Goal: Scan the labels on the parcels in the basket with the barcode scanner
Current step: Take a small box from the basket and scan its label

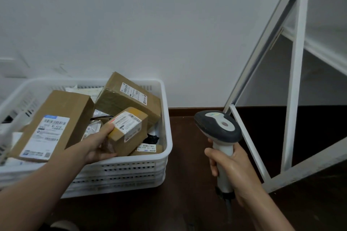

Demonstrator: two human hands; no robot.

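A white slotted plastic basket sits on the dark floor, filled with several cardboard parcels and mail bags. My left hand grips a small brown box over the basket's right side, its white label facing up. A long flat box with a large label leans at the left. A bigger taped box rests tilted at the back. My right hand holds the grey and white barcode scanner upright by its handle, to the right of the basket and apart from the small box.
A white metal shelf frame stands at the right, close to the scanner. A white wall rises behind the basket. Dark wooden floor lies between the basket and the shelf. Another labelled parcel lies low in the basket's right corner.
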